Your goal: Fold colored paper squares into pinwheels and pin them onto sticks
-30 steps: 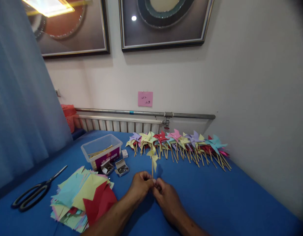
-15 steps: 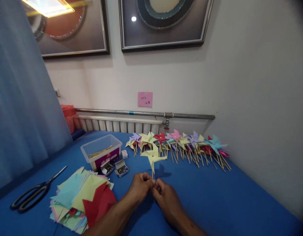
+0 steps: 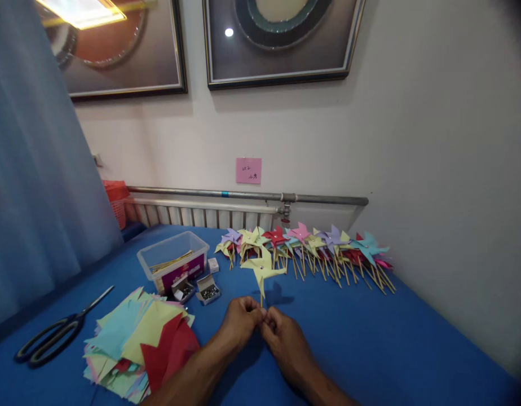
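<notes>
At the far left, black-handled scissors (image 3: 49, 340) lie on the blue table (image 3: 370, 338), then a stack of coloured paper squares (image 3: 137, 344) and a clear plastic box of wooden sticks (image 3: 173, 260). In the middle, the left hand (image 3: 239, 321) and right hand (image 3: 286, 338) are both closed, pinching the bottom of the thin stick of a pale yellow paper pinwheel (image 3: 261, 268), which stands upright just above them. To test it well, I think the fingers should roll the stick gently, keeping it vertical. Behind, to the right, a row of finished coloured pinwheels (image 3: 311, 248) lies by the wall.
</notes>
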`<action>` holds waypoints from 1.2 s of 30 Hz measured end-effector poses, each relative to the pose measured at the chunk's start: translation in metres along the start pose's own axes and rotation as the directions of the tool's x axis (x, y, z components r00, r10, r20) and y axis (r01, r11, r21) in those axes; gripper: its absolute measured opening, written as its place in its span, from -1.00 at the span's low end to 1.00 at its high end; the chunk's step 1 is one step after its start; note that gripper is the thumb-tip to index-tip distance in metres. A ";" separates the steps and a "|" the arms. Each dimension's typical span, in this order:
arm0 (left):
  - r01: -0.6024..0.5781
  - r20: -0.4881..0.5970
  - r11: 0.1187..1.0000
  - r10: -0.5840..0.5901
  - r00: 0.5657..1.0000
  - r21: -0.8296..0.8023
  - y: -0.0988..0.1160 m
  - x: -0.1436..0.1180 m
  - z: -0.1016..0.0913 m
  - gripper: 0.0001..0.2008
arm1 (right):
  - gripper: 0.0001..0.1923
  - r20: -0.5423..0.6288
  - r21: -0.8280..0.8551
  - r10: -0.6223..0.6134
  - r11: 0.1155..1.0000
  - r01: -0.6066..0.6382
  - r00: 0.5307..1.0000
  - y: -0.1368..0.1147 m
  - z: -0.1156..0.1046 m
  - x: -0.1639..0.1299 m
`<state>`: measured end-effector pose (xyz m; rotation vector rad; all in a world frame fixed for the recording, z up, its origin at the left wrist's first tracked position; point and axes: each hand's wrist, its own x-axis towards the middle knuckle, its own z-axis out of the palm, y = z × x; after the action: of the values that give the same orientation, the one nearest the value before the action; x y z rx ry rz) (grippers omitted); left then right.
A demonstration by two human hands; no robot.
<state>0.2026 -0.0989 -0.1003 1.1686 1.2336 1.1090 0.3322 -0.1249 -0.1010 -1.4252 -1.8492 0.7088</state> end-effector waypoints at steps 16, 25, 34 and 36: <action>-0.037 -0.045 0.996 0.041 0.998 0.087 -0.005 0.003 -0.001 -0.82 | -0.80 -0.008 0.034 0.014 0.999 -0.013 1.000 0.004 0.001 -0.001; -0.048 -0.025 0.992 0.052 0.998 0.120 -0.006 0.000 -0.001 -0.82 | -0.84 -0.017 0.023 -0.002 1.000 0.003 1.000 0.003 0.000 -0.001; -0.066 -0.059 0.984 0.077 0.995 0.164 -0.008 0.000 0.001 -0.85 | -0.76 -0.047 -0.017 -0.006 1.000 0.005 0.999 0.003 0.000 -0.003; -0.074 -0.063 0.982 0.086 0.994 0.171 -0.011 0.001 0.001 -0.85 | -0.76 -0.051 -0.032 -0.001 0.999 -0.001 0.999 0.003 0.001 -0.003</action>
<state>0.2035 -0.0987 -0.1112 1.3263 1.3660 1.1301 0.3337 -0.1272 -0.1040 -1.4503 -1.8289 0.6404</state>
